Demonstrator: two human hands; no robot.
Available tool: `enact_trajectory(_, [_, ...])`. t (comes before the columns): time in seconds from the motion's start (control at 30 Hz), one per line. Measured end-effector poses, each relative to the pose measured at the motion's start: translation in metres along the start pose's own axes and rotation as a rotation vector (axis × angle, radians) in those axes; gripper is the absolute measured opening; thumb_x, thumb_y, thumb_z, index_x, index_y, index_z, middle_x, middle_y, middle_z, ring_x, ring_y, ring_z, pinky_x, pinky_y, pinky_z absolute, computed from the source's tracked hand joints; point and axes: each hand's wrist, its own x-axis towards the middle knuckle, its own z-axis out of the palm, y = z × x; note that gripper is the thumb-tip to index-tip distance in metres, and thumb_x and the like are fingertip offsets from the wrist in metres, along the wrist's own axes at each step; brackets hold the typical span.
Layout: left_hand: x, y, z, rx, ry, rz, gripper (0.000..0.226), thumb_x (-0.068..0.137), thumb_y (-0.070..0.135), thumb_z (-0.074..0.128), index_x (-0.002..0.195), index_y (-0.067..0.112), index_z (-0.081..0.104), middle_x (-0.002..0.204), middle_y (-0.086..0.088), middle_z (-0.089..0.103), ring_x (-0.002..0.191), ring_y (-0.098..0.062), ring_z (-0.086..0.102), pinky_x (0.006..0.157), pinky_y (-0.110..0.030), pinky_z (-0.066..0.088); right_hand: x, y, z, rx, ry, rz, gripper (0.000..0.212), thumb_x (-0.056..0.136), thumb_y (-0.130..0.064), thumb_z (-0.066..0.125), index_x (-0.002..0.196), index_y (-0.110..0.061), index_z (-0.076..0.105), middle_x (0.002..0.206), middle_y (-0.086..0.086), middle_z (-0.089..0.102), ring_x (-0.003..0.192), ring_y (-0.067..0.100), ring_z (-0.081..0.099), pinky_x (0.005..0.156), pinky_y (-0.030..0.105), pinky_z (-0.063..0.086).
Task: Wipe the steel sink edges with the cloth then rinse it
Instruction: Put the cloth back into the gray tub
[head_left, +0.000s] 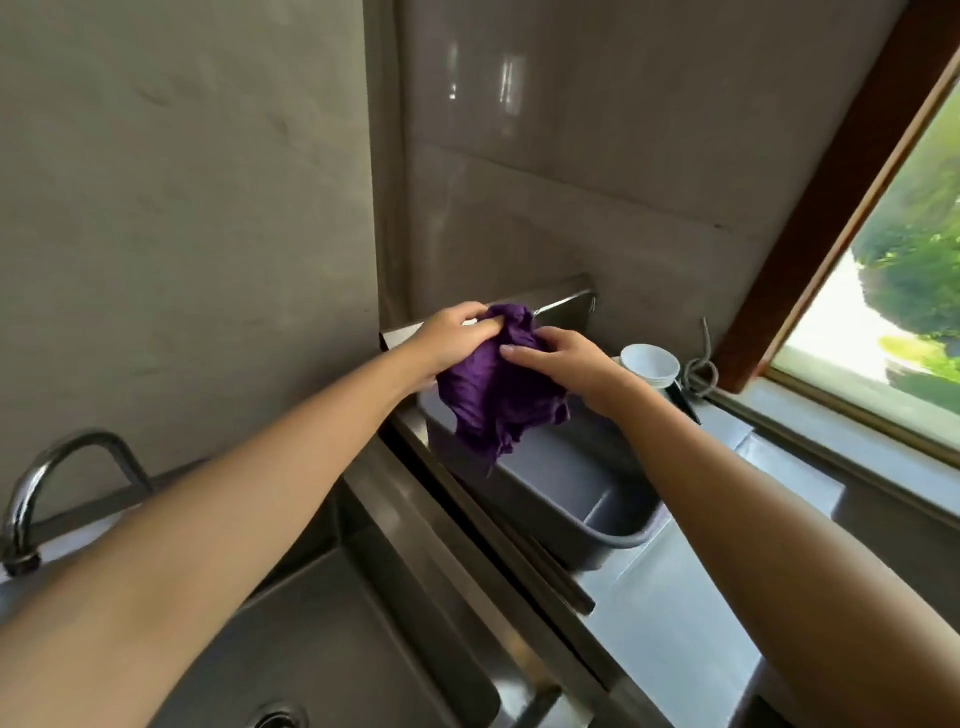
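A crumpled purple cloth hangs in the air above the far end of the counter, over a grey plastic tub. My left hand pinches its upper left part and my right hand grips its right side. The steel sink lies below my left arm at lower left, with its raised right edge running diagonally toward the back wall. Its drain shows at the bottom.
A curved steel tap stands at the left behind the sink. White bowls and a coiled grey cord sit at the back right near the window. A steel backsplash meets the tiled wall.
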Motion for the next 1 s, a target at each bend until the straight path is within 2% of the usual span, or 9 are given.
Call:
enact_trajectory(0.13, [0.021,0.003,0.021,-0.112,-0.204,-0.103,0.013,0.089,0.026,0.061,0.101,0.022,0.064,0.103,-0.009,0.069,0.091,-0.023,0.068,0.087,-0.035,0.055,0.006,0.018,-0.03,0.257,0.21,0.017,0.022,0.092,-0.031,0.055,0.09,-0.012,0.067,0.087,0.006,0.068,0.08,0.02,0.063,0.074,0.032,0.05])
enact_trajectory(0.27, [0.038,-0.005,0.048,-0.225,-0.298,-0.197,0.016,0.089,0.022,0.062,0.103,0.015,0.064,0.101,-0.01,0.07,0.089,-0.023,0.067,0.085,-0.033,0.055,0.026,0.042,-0.037,-0.243,0.449,-0.064,0.039,0.098,-0.03,0.039,0.086,0.004,0.056,0.083,0.01,0.056,0.079,0.022,0.049,0.069,0.03,0.033])
enact_trajectory(0.4, [0.055,-0.03,0.064,-0.042,-0.436,-0.345,0.017,0.084,0.023,0.067,0.094,0.009,0.067,0.1,-0.009,0.07,0.092,-0.02,0.067,0.08,-0.028,0.055,0.039,0.072,-0.062,-0.367,0.567,-0.077,0.037,0.098,-0.028,0.038,0.067,-0.007,0.04,0.065,0.003,0.048,0.07,0.026,0.044,0.063,0.03,0.026])
enact_trajectory(0.47, [0.066,-0.047,0.072,-0.007,-0.468,-0.398,0.018,0.086,0.021,0.065,0.096,0.006,0.063,0.099,-0.008,0.068,0.091,-0.017,0.065,0.079,-0.025,0.056,0.047,0.094,-0.071,-0.406,0.51,-0.05,0.038,0.098,-0.027,0.039,0.063,-0.012,0.04,0.066,0.005,0.051,0.074,0.028,0.048,0.066,0.029,0.029])
enact_trajectory(0.6, [0.078,-0.077,0.091,0.092,-0.466,-0.499,0.006,0.092,0.017,0.057,0.087,0.015,0.06,0.083,-0.002,0.064,0.071,-0.008,0.06,0.065,-0.019,0.05,0.064,0.144,-0.064,-0.47,0.364,0.067,0.034,0.098,-0.031,0.039,0.087,-0.003,0.057,0.102,0.022,0.065,0.096,0.035,0.058,0.073,0.032,0.035])
enact_trajectory(0.73, [0.093,-0.11,0.102,0.413,-0.427,-0.528,0.014,0.094,0.02,0.054,0.1,0.009,0.06,0.071,-0.002,0.056,0.058,-0.011,0.05,0.041,-0.015,0.04,0.099,0.189,-0.041,-0.501,0.189,0.24,0.041,0.098,-0.031,0.038,0.102,0.004,0.058,0.117,0.025,0.061,0.108,0.039,0.056,0.084,0.036,0.042])
enact_trajectory(0.83, [0.106,-0.131,0.102,0.541,-0.38,-0.561,0.025,0.092,0.018,0.057,0.11,0.002,0.06,0.07,-0.004,0.056,0.057,-0.014,0.053,0.039,-0.02,0.042,0.124,0.204,-0.024,-0.484,0.109,0.335,0.04,0.097,-0.027,0.041,0.115,0.006,0.055,0.124,0.025,0.057,0.117,0.037,0.052,0.092,0.034,0.041])
enact_trajectory(0.9, [0.116,-0.146,0.098,0.618,-0.288,-0.555,0.028,0.088,0.015,0.062,0.111,0.001,0.06,0.082,-0.013,0.063,0.068,-0.023,0.062,0.044,-0.024,0.048,0.14,0.209,-0.016,-0.407,0.109,0.341,0.041,0.094,-0.026,0.048,0.125,0.001,0.048,0.13,0.021,0.054,0.121,0.035,0.049,0.097,0.033,0.039])
enact_trajectory(1.0, [0.13,-0.162,0.092,0.845,-0.237,-0.529,0.051,0.084,0.016,0.067,0.131,0.002,0.051,0.124,-0.017,0.06,0.103,-0.032,0.064,0.07,-0.036,0.055,0.149,0.215,-0.004,-0.476,0.158,0.264,0.053,0.091,-0.03,0.054,0.135,-0.006,0.037,0.138,0.017,0.043,0.125,0.038,0.039,0.104,0.041,0.034])
